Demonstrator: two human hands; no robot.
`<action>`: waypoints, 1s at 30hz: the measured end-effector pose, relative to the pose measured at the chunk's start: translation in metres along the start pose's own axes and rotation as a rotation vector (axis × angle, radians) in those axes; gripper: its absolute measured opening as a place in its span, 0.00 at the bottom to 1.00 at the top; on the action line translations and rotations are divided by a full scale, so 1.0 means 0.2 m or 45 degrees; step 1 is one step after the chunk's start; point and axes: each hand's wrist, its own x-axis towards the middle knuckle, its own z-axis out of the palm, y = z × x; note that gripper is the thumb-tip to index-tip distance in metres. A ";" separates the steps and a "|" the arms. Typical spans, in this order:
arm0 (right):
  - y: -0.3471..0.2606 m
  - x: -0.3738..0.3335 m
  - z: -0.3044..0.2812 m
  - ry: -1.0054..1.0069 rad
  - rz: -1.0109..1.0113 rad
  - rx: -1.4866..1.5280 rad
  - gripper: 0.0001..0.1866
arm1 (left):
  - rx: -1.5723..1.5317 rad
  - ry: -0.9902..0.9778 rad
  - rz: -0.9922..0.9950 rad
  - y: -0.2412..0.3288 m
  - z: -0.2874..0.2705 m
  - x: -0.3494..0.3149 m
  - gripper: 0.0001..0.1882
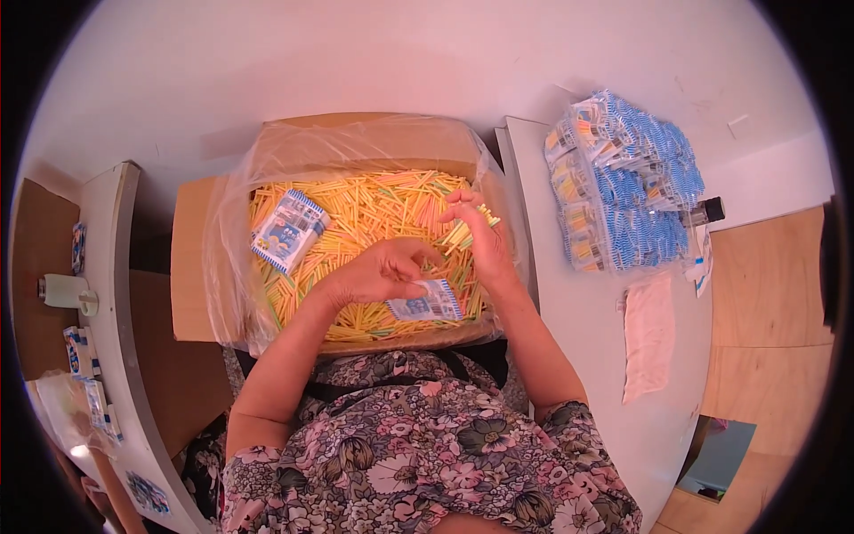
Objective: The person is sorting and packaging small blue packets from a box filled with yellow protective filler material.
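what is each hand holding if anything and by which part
The left hand holds a blue-and-white packet by its upper left edge. The right hand holds a bundle of thin yellowish sticks; exactly where along them cannot be told.

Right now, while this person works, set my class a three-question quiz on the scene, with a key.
1. True or false: the right hand is empty.
2. Which thing is at the fingertips of the left hand? (a) scissors (b) a blue-and-white packet (c) a marker pen
3. Fill in: the pink cloth lies to the ____ of the cardboard box.

Key: 1. False; it holds a bundle of thin sticks. 2. (b). 3. Right.
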 end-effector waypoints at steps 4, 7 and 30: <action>0.02 -0.05 0.06 -0.125 -0.366 -0.360 0.14 | -0.258 0.124 0.083 0.05 0.03 0.02 0.07; -0.06 -0.10 0.19 -0.063 -0.289 -0.125 0.15 | -0.347 -0.017 -0.269 0.03 0.04 -0.01 0.06; -0.19 -0.11 -0.16 0.034 0.284 0.309 0.10 | -0.371 0.432 -0.198 -0.06 0.02 -0.01 0.04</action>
